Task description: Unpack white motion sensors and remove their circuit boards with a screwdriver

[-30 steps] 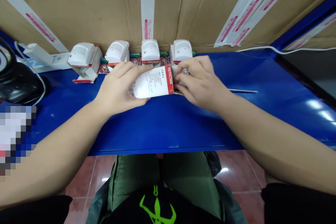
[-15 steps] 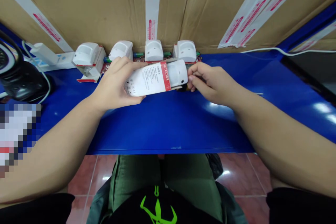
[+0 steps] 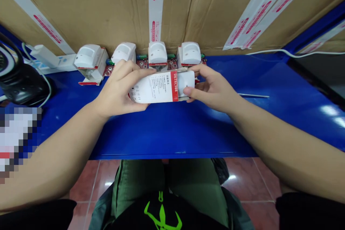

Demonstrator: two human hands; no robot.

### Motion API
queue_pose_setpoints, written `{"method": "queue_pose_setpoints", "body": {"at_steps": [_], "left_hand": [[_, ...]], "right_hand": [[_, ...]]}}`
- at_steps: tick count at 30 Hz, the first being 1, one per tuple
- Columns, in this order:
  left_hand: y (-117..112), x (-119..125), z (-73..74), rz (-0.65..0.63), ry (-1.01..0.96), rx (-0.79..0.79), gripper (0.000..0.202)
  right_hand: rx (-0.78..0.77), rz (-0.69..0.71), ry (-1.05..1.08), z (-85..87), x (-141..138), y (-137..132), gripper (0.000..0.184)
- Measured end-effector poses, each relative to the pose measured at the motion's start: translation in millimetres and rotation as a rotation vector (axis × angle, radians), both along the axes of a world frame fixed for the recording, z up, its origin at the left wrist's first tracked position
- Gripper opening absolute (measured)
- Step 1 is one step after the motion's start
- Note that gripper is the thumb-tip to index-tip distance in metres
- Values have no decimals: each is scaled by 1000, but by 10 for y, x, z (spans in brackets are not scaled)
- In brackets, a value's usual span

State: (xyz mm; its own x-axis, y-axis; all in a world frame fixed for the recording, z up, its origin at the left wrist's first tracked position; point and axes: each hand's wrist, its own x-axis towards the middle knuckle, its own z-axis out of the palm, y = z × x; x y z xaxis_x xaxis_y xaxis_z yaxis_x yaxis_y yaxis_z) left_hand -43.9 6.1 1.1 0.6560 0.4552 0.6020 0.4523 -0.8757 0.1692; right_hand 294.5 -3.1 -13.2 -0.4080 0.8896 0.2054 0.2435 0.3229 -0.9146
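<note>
My left hand [image 3: 122, 88] is wrapped round a white and red cardboard box [image 3: 156, 88] printed "DETECTOR", held above the blue table. From the box's right end a white motion detector [image 3: 185, 80] sticks out partway. My right hand [image 3: 206, 85] grips that end, its thumb pressed on the detector and its index finger along the far edge near the box flap. Behind the box, several more white detectors, such as this one [image 3: 191, 53], stand in a row on boxes. Red circuit boards [image 3: 142, 64] with green batteries lie between them.
A thin metal rod [image 3: 253, 96] lies on the blue table [image 3: 175, 133] to the right. A black device [image 3: 20, 75] with a white cable and a white power strip [image 3: 61, 63] stand at the left. Taped cardboard [image 3: 107, 10] forms the back wall.
My right hand has moved left, from the detector's outer end onto its face. The detector sits deeper in the box, which has tilted slightly and come a little lower.
</note>
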Motion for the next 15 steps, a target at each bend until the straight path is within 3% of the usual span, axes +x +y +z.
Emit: {"method": "queue_pose_setpoints", "body": {"at_steps": [6,11,15], "left_hand": [[-18,8,27,18,-9,-1,75],[104,-144,51,176,-2,108,88],[131,-247,98,277,-8,243,78]], "right_hand": [[161,-117,2,26,94,29,38],[45,-233,272,84,192,158,43],[5,-207,321,129,190,189,47]]}}
